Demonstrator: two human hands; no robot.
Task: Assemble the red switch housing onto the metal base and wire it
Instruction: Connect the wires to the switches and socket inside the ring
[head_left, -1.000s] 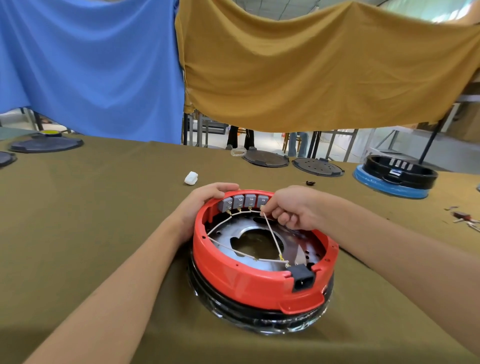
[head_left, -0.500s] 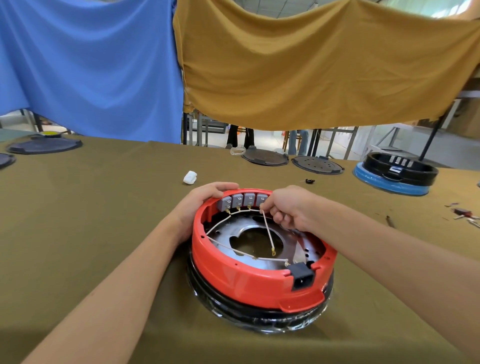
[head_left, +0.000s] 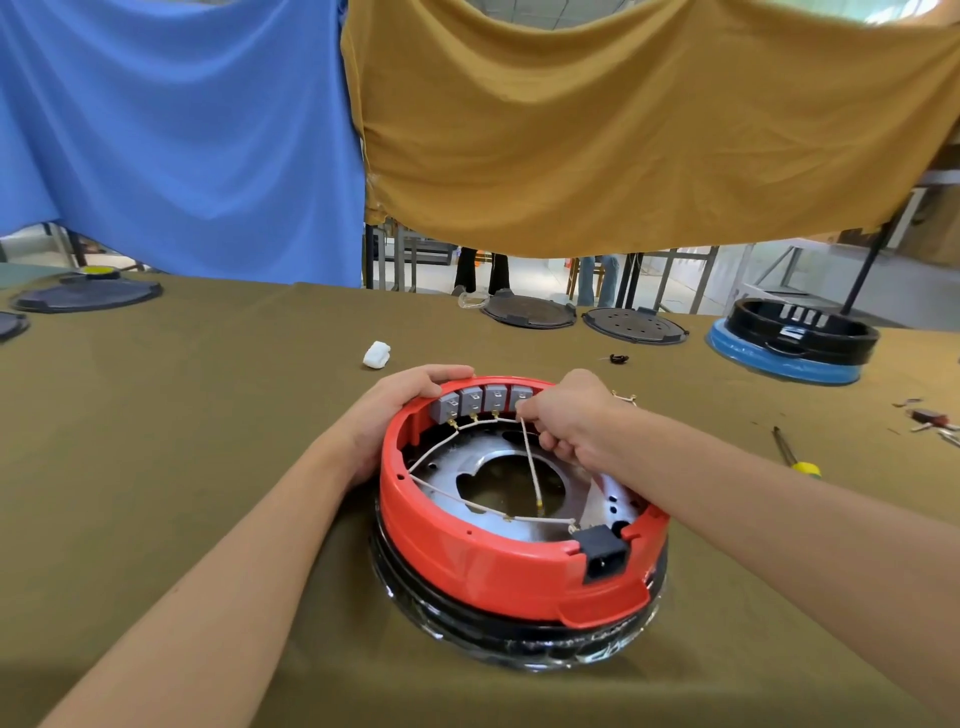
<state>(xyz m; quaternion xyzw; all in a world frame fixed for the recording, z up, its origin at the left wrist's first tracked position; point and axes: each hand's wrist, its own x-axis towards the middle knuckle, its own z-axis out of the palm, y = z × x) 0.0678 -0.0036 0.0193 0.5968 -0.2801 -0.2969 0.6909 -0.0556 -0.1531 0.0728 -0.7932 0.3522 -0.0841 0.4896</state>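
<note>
Red housing (head_left: 498, 561) between hands, left hand (head_left: 400, 410) gripping rim, right hand (head_left: 571, 421) pinching wire (head_left: 530, 460)

Red switch housing (head_left: 498, 566) sits on the metal base (head_left: 470, 457), and that whole stack rests on a black ring wrapped in clear plastic (head_left: 519, 636) on the olive tablecloth (head_left: 156, 426). Left hand (head_left: 400, 410) grips the far-left rim of the housing — fingers curled over the top edge. Right hand (head_left: 571, 415) pinches a white wire (head_left: 530, 462) right by the row of four grey switch blocks (head_left: 475, 401); the wire's loose end hangs over the base's centre hole. Black power socket (head_left: 604, 553) sits in the near rim. A yellow-handled screwdriver (head_left: 795, 457) lies off to the right.
</note>
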